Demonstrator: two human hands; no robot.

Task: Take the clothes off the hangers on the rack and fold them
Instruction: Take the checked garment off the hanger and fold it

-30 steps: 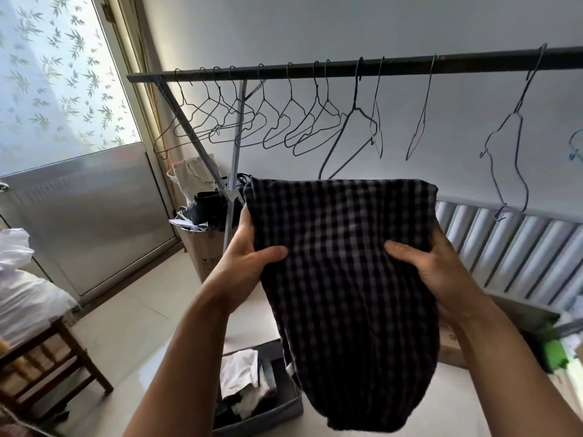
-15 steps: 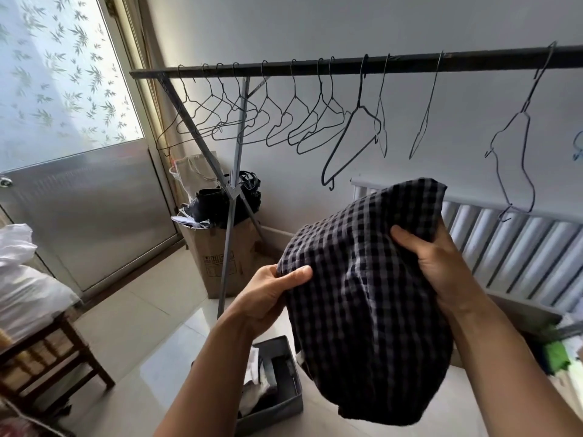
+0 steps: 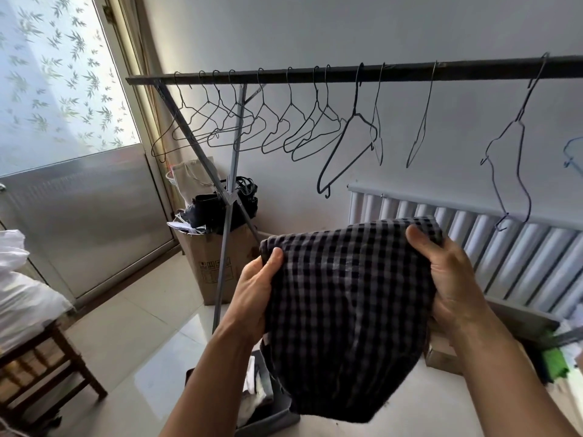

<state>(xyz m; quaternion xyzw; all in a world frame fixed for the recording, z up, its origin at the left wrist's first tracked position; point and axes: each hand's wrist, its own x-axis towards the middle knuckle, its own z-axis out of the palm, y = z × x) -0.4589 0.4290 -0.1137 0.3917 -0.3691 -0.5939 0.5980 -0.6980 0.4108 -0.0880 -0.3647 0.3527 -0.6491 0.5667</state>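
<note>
I hold the dark checked cloth [image 3: 347,310] in front of me, one side in each hand. My left hand [image 3: 252,298] pinches its left edge, thumb on top and the other fingers tucked under. My right hand [image 3: 448,279] grips the right edge the same way. A moment ago I held the cloth up high by the hangers [image 3: 284,127]. Now it is down low and hangs doubled over between my fingers [image 3: 275,258]. The hangers on the rack [image 3: 315,75] all look bare. I think this fold is nearly done. A gray bin [image 3: 277,419] sits below my fingers.
</note>
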